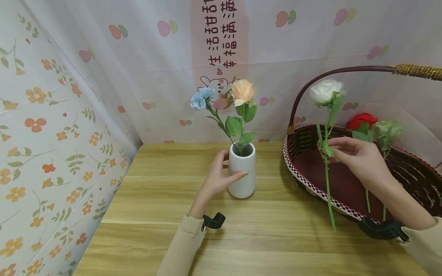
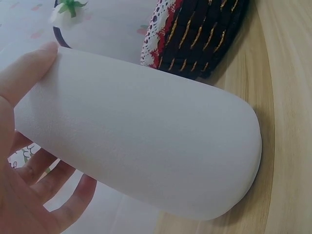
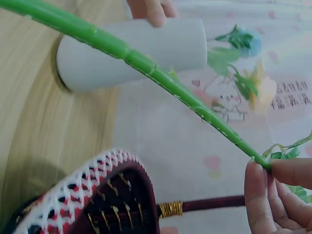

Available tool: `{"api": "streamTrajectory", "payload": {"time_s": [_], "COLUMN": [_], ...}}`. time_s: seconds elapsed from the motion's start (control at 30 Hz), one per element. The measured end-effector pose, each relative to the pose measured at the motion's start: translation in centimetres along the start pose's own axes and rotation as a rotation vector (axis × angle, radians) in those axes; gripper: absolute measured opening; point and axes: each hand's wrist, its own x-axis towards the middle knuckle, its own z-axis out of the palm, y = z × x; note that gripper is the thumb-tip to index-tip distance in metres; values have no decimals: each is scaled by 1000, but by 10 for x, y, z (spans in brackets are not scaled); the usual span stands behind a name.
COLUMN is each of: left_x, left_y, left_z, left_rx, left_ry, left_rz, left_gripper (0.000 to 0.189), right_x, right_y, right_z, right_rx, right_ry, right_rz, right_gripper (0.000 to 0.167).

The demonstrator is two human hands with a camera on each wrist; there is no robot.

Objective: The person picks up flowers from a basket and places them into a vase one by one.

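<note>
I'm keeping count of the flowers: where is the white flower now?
In the head view, the white flower is right of the vase, its stem pinched by the right hand, crossing in front of the basket.

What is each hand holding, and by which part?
The right hand pinches the white rose partway down its green stem; the left hand holds the white vase around the upper part of its side.

On the curtain [image 1: 145,69] in front of me I can read two lines of maroon Chinese lettering [image 1: 212,41] — 生活甜甜 and 幸福满满 — turned sideways and running up a pink panel [image 1: 197,42], their last characters reaching the head view's top edge. My right wrist view shows the lettering level, only partly — 福满满 is readable there.
</note>
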Motion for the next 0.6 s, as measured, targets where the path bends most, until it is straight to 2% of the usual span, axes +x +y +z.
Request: {"api": "streamTrajectory", "payload": {"time_s": [0.2, 0.37, 0.6], "left_x": [-1, -1, -1], "left_y": [0, 0, 1], "left_z": [0, 0, 1], "left_rx": [-1, -8, -5], "left_ry": [1, 3, 9], "left_rz": [15, 14, 14], "left_gripper": [72, 71, 70], "right_x": [1, 7, 23], "right_y": [-11, -26, -47], "right_z": [14, 21, 29], "right_rx": [-61, -84, -13], "right_ry": [-14, 17, 70], "right_rz": [-56, -90, -104], "right_gripper": [20, 23, 23]}}
